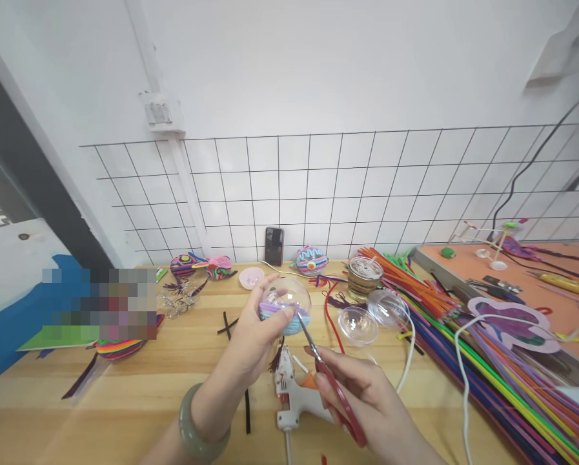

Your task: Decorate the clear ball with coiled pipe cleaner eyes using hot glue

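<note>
Pale wooden surface (173,400), bearing: white glue gun (296,397), lying below the hands; two clear plastic half-spheres (358,325), sitting side by side; black smartphone (274,246), leaning at the wall; multicoloured pipe-cleaner bundles (487,374), spreading rightward.

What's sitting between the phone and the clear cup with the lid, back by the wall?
A ball covered in pink and blue strips lies between the phone and the lidded cup; the head view shows it.
</note>
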Available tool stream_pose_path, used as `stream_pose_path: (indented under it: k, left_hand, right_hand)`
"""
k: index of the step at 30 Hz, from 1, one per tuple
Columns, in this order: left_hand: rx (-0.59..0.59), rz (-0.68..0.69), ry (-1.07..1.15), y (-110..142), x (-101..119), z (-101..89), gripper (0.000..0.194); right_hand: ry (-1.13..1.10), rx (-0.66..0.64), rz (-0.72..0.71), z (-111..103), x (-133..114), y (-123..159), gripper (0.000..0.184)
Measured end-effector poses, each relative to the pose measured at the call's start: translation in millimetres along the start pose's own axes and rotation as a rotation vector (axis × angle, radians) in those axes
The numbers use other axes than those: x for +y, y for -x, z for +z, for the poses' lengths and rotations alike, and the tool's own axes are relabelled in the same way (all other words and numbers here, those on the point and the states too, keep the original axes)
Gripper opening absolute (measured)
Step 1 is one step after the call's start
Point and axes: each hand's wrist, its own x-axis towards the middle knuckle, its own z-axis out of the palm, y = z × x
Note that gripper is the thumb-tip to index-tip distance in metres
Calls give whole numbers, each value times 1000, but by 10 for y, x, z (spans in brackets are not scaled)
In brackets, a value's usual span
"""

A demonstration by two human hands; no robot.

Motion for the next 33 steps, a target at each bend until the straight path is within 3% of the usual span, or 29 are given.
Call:
stream_pose_path:
  k: [9, 20, 26, 33]
  left_hand:
    - [-19, -13, 9, -18, -53, -9, 58]
    - [-18, -11, -12, -29, -77, -9, 64]
    - [-50, -2, 101, -35, -89, -6, 44]
    - [-8, -66, 173, -33, -64, 41, 46]
  right_hand:
    - [18, 21, -4, -11, 86, -7, 26]
    - [-58, 13, 44, -34, 127, -6, 31]
    - [-64, 24, 26, -28, 107, -21, 32]
    - [-61, 28, 30, -29, 151, -14, 33]
